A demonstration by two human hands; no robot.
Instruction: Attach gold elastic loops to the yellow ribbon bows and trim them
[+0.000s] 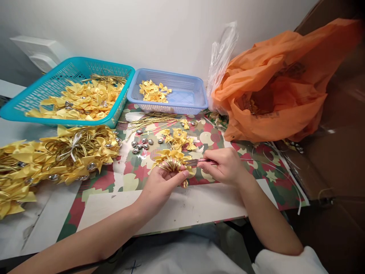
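My left hand [162, 184] is closed around a bundle of looped gold cords [171, 164]. Yellow ribbon bows [167, 154] fan out on the bundle's far side. In my right hand [225, 165] is a slim, dark, scissors-like tool [191, 162], its tip at the right side of the cords. My fingers cover most of its handle. Just beyond my hands lie more yellow bows [179, 139] and several silver bells [139, 146]. Loose gold cords [154, 122] are spread behind them on the patterned table covering [213, 137].
A teal basket [131, 82] of yellow bows stands back left, beside a blue basket [203, 93] with small yellow pieces. A finished-looking pile of bow bundles [94, 142] lies left. At right sit an orange plastic bag [285, 125] and white strips [293, 186].
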